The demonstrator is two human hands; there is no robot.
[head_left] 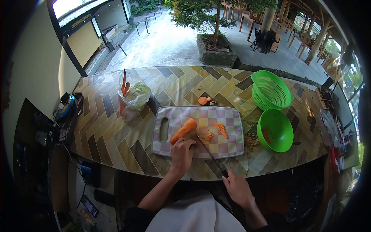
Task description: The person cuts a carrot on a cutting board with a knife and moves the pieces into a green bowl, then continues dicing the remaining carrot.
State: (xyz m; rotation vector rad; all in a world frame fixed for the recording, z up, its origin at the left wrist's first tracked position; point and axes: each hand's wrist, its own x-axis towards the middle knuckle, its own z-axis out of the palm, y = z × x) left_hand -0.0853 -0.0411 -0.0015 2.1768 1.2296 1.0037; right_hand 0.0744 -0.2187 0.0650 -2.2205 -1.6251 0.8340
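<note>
head cam | l hand (182,151): fingers closed on near end of carrot (186,128), which lies on cutting board (234,116), l of ctr | r hand (237,188): gripping knife (209,152) hdl off board's near edge, blade over board | carrot pcs (222,131): board's r half | green bowl (286,131): r of board

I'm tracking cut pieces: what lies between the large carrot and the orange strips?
In the head view, small orange bits and, nearer the carrot, the knife tip.
</note>
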